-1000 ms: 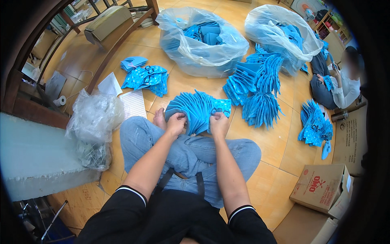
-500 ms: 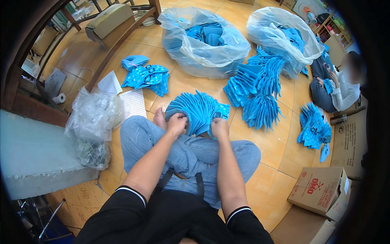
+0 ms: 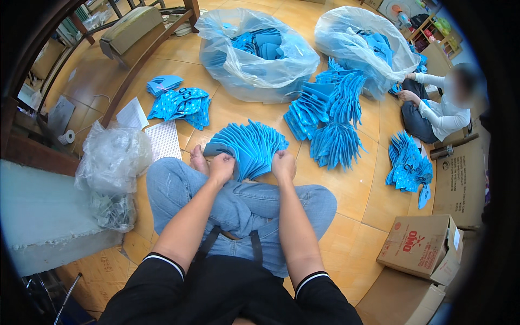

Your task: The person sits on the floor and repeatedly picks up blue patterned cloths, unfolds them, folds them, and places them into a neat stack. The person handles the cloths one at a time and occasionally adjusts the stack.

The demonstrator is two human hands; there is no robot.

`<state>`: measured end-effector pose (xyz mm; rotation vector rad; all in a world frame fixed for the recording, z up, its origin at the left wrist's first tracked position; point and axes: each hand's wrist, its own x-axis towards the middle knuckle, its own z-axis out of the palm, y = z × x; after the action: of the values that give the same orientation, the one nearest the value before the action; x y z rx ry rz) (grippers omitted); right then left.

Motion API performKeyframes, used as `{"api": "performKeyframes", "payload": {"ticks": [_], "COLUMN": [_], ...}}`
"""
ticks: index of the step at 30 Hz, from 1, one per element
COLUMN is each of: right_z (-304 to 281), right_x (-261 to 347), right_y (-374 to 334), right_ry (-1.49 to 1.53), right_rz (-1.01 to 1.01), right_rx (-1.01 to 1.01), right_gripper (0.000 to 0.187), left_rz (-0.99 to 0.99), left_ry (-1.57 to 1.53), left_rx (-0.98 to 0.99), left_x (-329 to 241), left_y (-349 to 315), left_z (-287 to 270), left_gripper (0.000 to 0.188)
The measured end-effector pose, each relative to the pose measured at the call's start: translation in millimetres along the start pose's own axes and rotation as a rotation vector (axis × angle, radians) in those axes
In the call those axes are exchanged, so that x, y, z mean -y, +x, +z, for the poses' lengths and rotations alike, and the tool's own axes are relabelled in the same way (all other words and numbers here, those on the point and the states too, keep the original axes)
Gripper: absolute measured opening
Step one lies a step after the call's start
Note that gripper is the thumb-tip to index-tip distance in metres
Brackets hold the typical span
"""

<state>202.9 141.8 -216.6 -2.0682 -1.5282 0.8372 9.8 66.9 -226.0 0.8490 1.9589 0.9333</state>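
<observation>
A fanned stack of thin, flat blue pieces [image 3: 250, 145] stands on the floor in front of my crossed legs, its layers spread in an arc. My left hand [image 3: 222, 167] is closed on the near left end of the fan, beside a plain blue piece with a dark oval mark. At the right end my right hand [image 3: 284, 165] pinches the edge of the outer pieces. Both sets of fingertips are partly hidden. To the left rests a smaller pile of patterned blue pieces [image 3: 181, 107]; several more fanned bundles [image 3: 333, 122] lie to the right.
Two clear plastic bags [image 3: 295, 81] [image 3: 346, 32] hold more blue pieces farther off. Crumpled plastic [image 3: 114, 157] and a printed sheet [image 3: 163, 140] lie left. Another person [image 3: 441, 108] sits at far right. Cardboard boxes [image 3: 414, 246] stand near right; a wooden frame [image 3: 146, 59] is at upper left.
The whole view has shifted slightly. At the right end, the patterned piece that lay flatter now stands in line with the fan. The other person's hands have moved toward the far right bag.
</observation>
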Motion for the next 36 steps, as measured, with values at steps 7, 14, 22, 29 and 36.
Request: {"api": "performKeyframes", "payload": {"ticks": [7, 14, 22, 29, 36], "right_z": [13.8, 18.5, 1.7, -16.4, -3.9], "right_x": [-14.5, -20.7, -6.8, 8.6, 26.5], "right_y": [14.9, 14.8, 11.8, 1.6, 5.1], "right_ry": [1.134, 1.458, 1.514, 1.229, 1.078], "right_rz": [0.431, 0.557, 0.362, 0.102, 0.096], "right_rx": [0.405, 0.367, 0.043, 0.083, 0.530], "right_gripper": [0.024, 0.022, 0.024, 0.029, 0.025], "left_rz": [0.190, 0.138, -0.034, 0.006, 0.223], "left_ry": [0.122, 0.022, -0.214, -0.262, -0.340], "left_rx": [-0.007, -0.013, 0.031, -0.023, 0.066], "left_x": [-5.7, -7.8, -7.9, -7.5, -15.7], "left_y": [-9.2, -5.1, -1.0, 3.2, 15.2], "left_z": [-15.1, -17.3, -14.0, -14.7, 9.0], "left_gripper": [0.020, 0.025, 0.025, 0.022, 0.022]}}
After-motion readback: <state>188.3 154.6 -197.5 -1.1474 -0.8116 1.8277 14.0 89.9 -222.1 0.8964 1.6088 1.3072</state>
